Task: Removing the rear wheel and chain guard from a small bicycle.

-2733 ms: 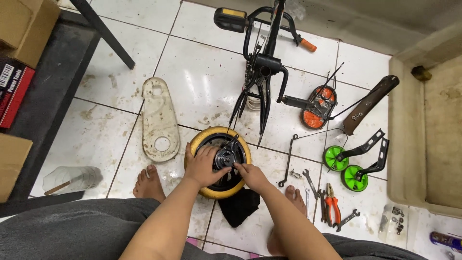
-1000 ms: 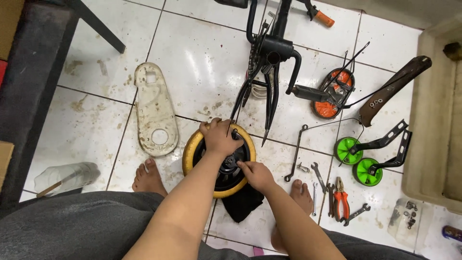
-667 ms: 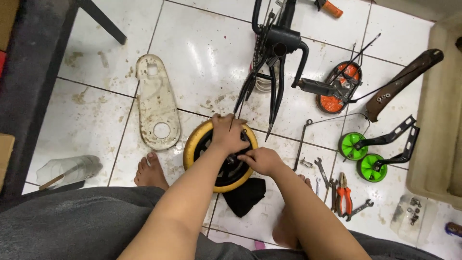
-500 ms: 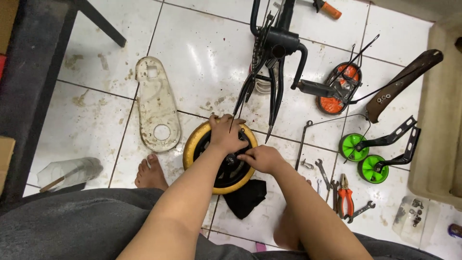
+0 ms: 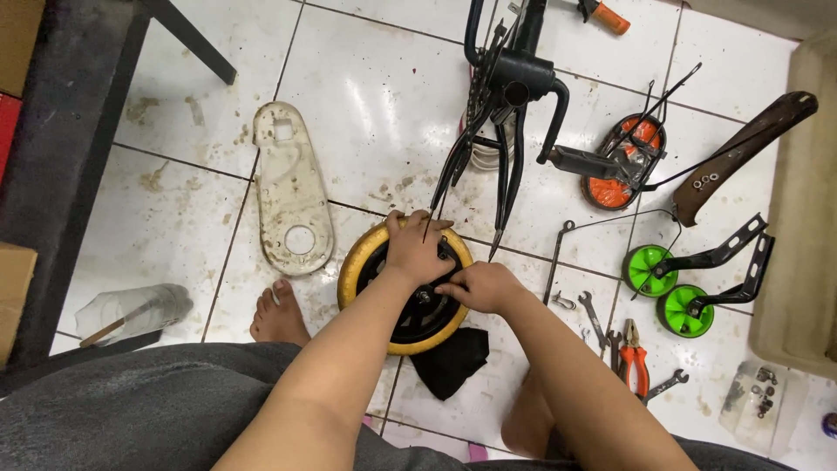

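Two hands work a yellow-tyred wheel (image 5: 366, 262) on the tiled floor (image 5: 375, 96): left hand (image 5: 417, 249) gripping its far rim, right hand (image 5: 484, 286) fingers pinching at the hub.

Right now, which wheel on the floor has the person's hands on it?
The yellow-tyred wheel, under left hand and right hand; the green ones lie untouched.

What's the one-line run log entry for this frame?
left hand: gripping top of yellow wheel | right hand: fingers at wheel hub | nearby: black cloth, pliers
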